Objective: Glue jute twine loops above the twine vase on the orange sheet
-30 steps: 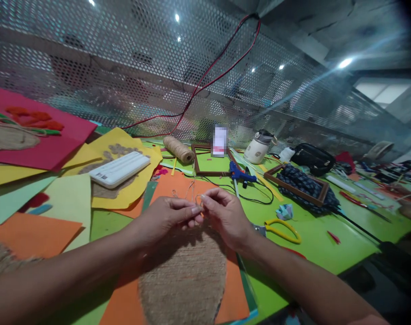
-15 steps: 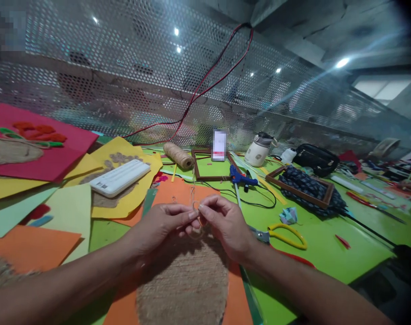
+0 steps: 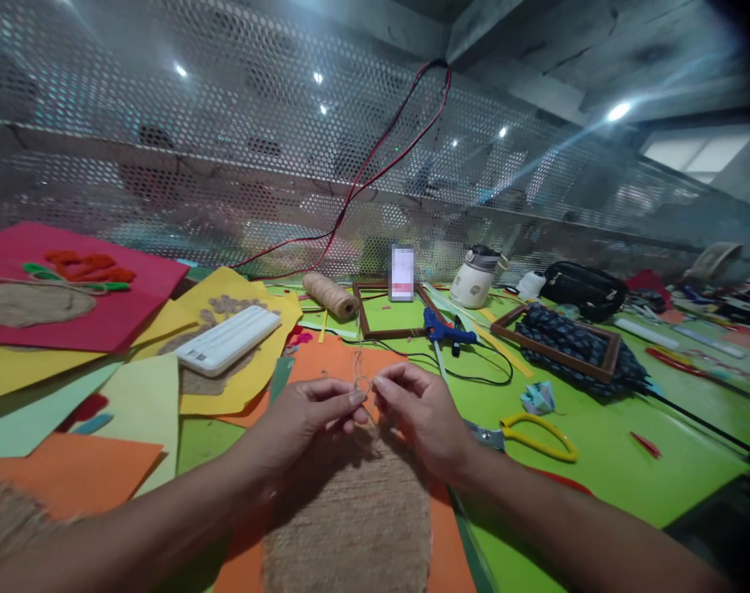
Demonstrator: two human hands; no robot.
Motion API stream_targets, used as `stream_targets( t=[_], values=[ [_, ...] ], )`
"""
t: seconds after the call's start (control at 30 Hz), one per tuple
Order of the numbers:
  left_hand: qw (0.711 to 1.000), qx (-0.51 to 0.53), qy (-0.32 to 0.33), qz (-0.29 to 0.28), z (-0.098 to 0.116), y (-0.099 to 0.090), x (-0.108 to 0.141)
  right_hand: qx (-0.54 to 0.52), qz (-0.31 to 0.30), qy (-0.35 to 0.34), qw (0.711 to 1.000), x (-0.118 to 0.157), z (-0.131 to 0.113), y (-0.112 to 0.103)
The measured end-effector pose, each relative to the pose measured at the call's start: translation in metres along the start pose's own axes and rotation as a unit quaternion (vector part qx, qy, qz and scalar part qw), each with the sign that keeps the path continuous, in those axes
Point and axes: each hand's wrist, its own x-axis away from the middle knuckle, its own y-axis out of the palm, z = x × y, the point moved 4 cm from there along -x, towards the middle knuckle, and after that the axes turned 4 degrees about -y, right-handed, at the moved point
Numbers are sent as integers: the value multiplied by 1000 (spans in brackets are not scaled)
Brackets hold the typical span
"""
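Mostly, the view beyond the burlap piece (image 3: 350, 519) is filled by a perforated metal screen (image 3: 244, 181). Around and beneath the burlap piece, the green tabletop (image 3: 578, 494) is spread, with an orange sheet (image 3: 449, 527) laid directly under it. To its left, a yellow sheet (image 3: 257, 313) is partly covered by a white rectangular device (image 3: 230, 339). Over its far end, the left hand (image 3: 300, 416) and right hand (image 3: 424, 416) are held close together. Beyond it, a twine spool (image 3: 330, 295) is laid on its side; to its right, a yellow-handled tool (image 3: 538, 436) is seen. Smallest of all, a looped strand of thin twine (image 3: 359, 362) is held above the burlap piece's far end, the fingers of each hand being pinched together on it.
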Motion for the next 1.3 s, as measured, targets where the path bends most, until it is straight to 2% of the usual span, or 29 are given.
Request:
stream_targets(
  t=[0.17,0.3,0.47,0.57,0.67,0.8,0.9,1.13,1.3],
  values=[
    [999,-19,-14,36,-6,-6,-5,70,15,-51,996,-4,-9,-7],
    [997,-38,-24,58,-7,-6,-3,92,9,-64,994,-7,-11,-12],
    [995,-81,-15,52,-8,-5,-5,118,-16,-50,992,-12,-6,-16],
    [992,-123,3,42,-11,-8,-9,150,-35,-76,985,-15,-7,-18],
    [984,-177,-3,34,-12,-10,-11,228,-72,-139,961,-16,-16,-18],
    [970,-243,-11,-7,-5,-5,-9,338,-151,-206,906,-14,-28,-11],
    [958,-284,-5,-32,2,-2,-7,358,-186,-200,893,-10,-31,-7],
    [951,-307,12,-42,10,-1,-8,338,-205,-140,908,-7,-29,-5],
    [954,-293,11,-59,9,-1,-7,314,-184,-94,927,-10,-23,-7]
  ],
)
